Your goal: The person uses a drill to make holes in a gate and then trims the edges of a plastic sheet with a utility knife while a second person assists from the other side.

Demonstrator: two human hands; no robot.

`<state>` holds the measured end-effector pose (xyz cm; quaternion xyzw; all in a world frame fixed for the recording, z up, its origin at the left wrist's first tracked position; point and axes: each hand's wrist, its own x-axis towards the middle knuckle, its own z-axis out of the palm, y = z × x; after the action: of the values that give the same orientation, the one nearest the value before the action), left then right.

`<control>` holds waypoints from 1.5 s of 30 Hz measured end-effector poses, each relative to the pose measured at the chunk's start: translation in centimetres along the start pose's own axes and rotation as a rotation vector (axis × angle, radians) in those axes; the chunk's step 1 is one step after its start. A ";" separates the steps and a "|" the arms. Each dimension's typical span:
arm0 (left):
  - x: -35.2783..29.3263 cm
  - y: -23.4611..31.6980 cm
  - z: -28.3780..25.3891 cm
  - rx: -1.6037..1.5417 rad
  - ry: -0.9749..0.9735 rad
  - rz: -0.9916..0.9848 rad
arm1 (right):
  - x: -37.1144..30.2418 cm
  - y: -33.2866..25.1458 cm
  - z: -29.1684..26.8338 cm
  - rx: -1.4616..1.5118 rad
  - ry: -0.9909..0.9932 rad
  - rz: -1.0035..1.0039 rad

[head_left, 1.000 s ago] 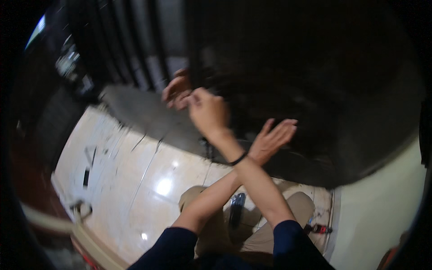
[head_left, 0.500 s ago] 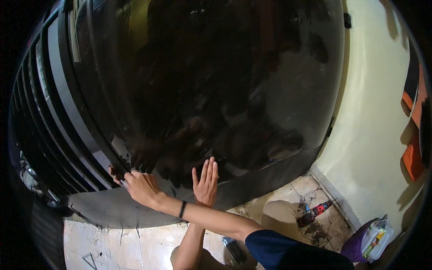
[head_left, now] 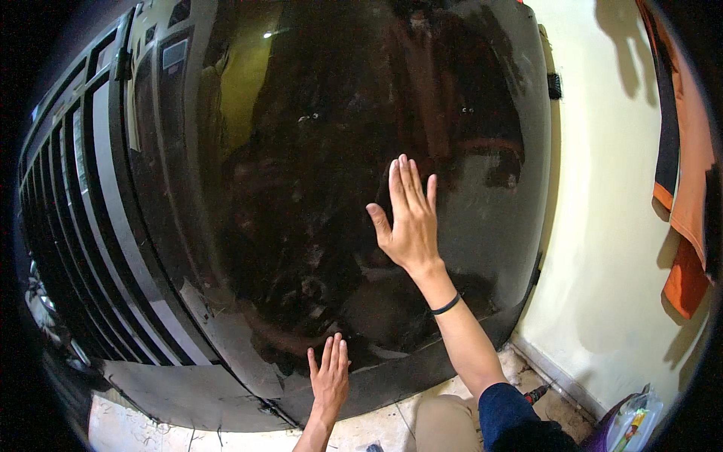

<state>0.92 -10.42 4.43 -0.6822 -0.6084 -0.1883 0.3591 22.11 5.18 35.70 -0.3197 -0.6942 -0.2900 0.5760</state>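
Glossy dark panel (head_left: pixel 324 188) stands between the barred section (head_left: pixel 132 218) at left and the pale wall (head_left: pixel 584 226) at right. The left hand (head_left: pixel 330 380), nearer, and right hand (head_left: pixel 412 226), farther up, are spread open, gripping nothing; contact is unclear. Uneven palm pressure could smudge or flex it. Its 1 visible face points near; its long axis seems upright, top out of view.

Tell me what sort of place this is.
Probably a home's porch or entryway: there's a dark barred gate, a tiled floor, and orange clothing hanging by a pale wall.
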 end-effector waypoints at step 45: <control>21.7 4.9 -9.4 0.042 0.523 0.192 | -28.1 -0.1 6.0 0.042 -0.029 0.213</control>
<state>11.46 -2.09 24.54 -0.6574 -0.4315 -0.3102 0.5342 22.05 6.65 7.03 -0.3835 -0.6707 -0.2077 0.5999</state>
